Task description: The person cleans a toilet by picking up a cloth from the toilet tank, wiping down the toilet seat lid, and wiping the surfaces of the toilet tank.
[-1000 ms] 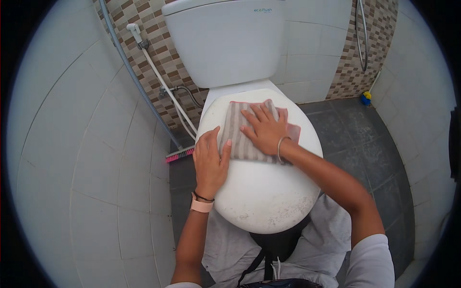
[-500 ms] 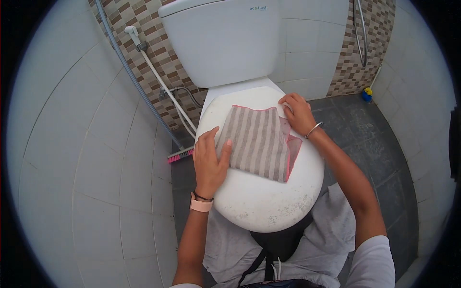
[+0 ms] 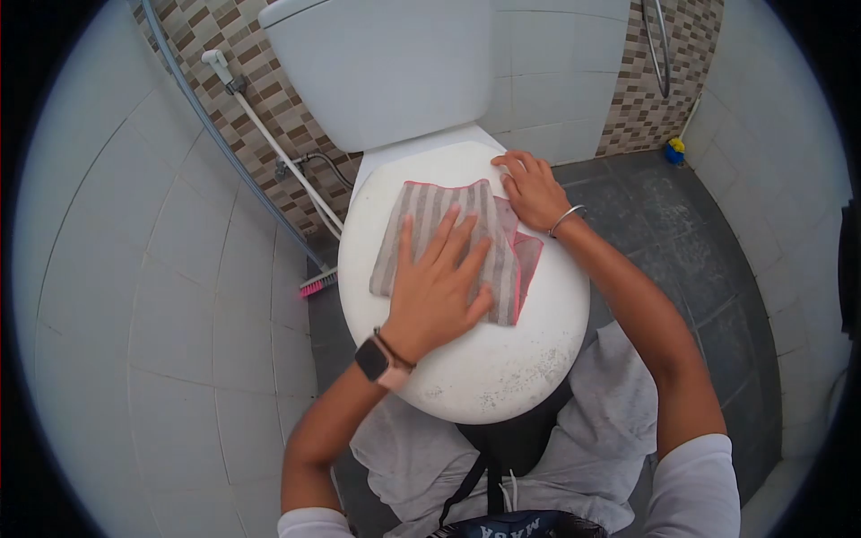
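Five fingers [image 3: 441, 240] of the left hand [image 3: 432, 294] spread wide on striped cloth [image 3: 504, 269]; right hand [image 3: 536, 195] curled, grip unclear, at toilet lid [image 3: 502, 359]'s one o'clock; even pressure advised.

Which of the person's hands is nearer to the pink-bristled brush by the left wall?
Left. The left hand is spread over the striped cloth, right of the pink-bristled brush; the right hand is farther across, near the toilet lid's far right edge.

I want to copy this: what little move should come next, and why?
Perhaps the left hand should slide the striped cloth toward the near edge of the toilet lid: it lies spread over the cloth, and dark specks near that edge are uncovered.
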`<state>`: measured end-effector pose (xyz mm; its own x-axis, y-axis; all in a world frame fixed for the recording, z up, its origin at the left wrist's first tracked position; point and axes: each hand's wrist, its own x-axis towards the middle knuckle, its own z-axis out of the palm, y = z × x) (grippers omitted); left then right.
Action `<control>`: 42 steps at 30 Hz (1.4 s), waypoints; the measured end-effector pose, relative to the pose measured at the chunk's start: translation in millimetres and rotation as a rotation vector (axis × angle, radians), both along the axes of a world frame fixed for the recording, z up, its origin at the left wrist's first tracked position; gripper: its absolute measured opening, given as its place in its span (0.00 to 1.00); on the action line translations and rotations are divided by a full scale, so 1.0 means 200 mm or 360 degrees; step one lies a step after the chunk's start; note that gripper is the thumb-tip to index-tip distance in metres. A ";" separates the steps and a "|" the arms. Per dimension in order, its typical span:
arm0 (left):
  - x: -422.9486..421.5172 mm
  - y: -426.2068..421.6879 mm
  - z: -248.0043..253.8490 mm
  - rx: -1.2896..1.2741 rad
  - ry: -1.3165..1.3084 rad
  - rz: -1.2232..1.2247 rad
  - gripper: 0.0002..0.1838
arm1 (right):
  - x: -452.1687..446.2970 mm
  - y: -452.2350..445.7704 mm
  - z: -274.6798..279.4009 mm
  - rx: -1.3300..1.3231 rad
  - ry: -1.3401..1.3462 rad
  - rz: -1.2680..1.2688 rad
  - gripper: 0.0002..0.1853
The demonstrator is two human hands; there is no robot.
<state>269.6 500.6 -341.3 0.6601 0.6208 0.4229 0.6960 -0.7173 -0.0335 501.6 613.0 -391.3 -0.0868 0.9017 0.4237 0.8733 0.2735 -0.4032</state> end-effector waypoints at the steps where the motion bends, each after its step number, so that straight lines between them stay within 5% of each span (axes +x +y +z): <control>1: 0.01 0.06 -0.03 -0.0062 -0.0013 -0.0030 0.29 | 0.00 0.00 0.00 -0.0015 0.0010 0.0004 0.18; 7: 0.07 0.44 -0.07 -0.0391 -0.0091 -0.0072 0.34 | 0.00 -0.01 0.00 -0.0016 0.0065 0.0023 0.18; 14: 0.05 0.87 -0.05 -0.0413 -0.0141 0.0377 0.36 | -0.01 -0.04 0.05 -0.0036 0.0074 -0.0018 0.24; 28: -0.10 0.08 -0.07 -0.0322 0.0153 -0.0152 0.40 | -0.04 -0.11 0.12 0.0284 0.0182 0.0197 0.25; 31: -0.10 0.09 -0.06 -0.0424 0.0006 -0.0088 0.46 | -0.22 -0.33 0.16 -0.0007 0.0694 0.0605 0.22; 35: -0.09 0.13 -0.10 -0.0409 -0.0171 0.0113 0.50 | -0.38 -0.46 0.10 0.0039 0.0572 0.0647 0.21; 42: -0.10 0.53 -0.16 -0.0334 -0.0181 0.0155 0.51 | -0.39 0.07 0.04 0.0188 0.0399 0.0594 0.17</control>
